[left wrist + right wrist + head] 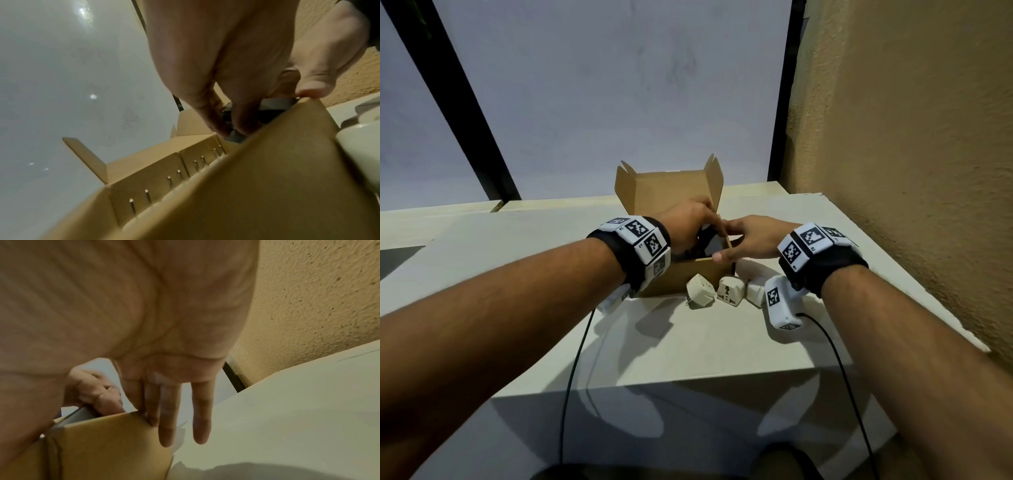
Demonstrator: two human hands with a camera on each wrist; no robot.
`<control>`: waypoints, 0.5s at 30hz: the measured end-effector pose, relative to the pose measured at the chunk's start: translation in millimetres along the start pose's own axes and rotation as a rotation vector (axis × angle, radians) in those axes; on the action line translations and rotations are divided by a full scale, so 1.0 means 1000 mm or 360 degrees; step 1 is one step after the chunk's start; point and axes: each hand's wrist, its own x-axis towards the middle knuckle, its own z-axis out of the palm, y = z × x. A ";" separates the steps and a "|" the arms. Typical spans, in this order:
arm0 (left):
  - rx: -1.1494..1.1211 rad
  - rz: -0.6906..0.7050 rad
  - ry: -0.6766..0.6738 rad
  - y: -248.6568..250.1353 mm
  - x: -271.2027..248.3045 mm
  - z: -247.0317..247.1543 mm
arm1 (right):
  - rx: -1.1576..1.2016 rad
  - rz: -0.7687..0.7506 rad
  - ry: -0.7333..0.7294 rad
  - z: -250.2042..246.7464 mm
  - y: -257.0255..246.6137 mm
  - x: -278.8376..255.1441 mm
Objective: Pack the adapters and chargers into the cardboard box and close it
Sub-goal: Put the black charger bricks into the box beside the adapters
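Note:
An open cardboard box (671, 192) stands on the white table with its lid up. My left hand (709, 233) reaches into it and grips a black charger (711, 244) at the box's right end; its fingers (218, 123) curl round the dark charger (236, 138). Metal pins of white adapters (179, 175) show along the box's inner wall. My right hand (724, 240) rests on the box's front right corner, thumb on the front wall and fingers (166, 426) straight down the side wall (113, 443). Three white adapters (700, 291) (729, 289) (755, 293) lie in front of the box.
A rough tan wall (893, 137) runs close along the right edge of the table (722, 349). Behind the box is a pale panel with black frame bars (779, 102). Black cables (575, 359) hang from both wrists over the table's front edge.

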 end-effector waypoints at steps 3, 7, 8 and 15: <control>-0.0008 -0.0048 -0.0028 0.001 0.000 -0.001 | -0.0024 0.0015 0.0024 -0.001 -0.002 -0.003; -0.0061 -0.0132 -0.0117 0.006 0.002 -0.001 | -0.0086 0.0082 0.0043 -0.001 -0.004 -0.002; -0.0110 -0.0151 -0.0156 0.006 0.002 -0.001 | -0.0095 0.0090 0.0042 -0.001 -0.005 -0.003; -0.0421 -0.0204 -0.0245 -0.002 0.000 0.007 | -0.0114 0.0126 0.0015 -0.002 -0.008 -0.002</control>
